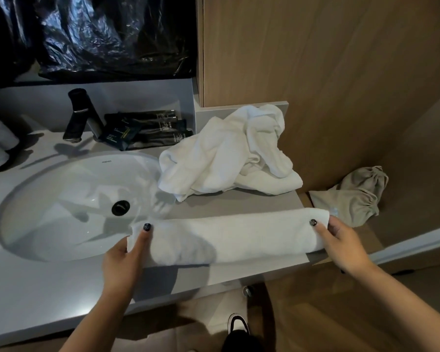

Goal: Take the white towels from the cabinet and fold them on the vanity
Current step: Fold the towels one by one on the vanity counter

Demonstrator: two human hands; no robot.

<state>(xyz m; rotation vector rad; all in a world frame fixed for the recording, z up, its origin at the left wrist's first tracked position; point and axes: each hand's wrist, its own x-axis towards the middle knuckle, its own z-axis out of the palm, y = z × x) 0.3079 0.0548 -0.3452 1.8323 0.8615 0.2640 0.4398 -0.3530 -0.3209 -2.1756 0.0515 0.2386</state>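
Hands (123, 255) (341, 240) pinch opposite ends of folded towel (229, 237), seemingly on vanity (48, 295).

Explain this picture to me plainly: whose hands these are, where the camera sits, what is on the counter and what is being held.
There is no machine here. A camera worn on a person's head looks down at their own bare hands. The left hand and the right hand each pinch one end of a long folded white towel, stretched along the front of the grey vanity. Behind it lies a crumpled heap of white towels. The sink is on the left, with a dark faucet and dark toiletry packets behind it. A beige cloth bag sits to the right.
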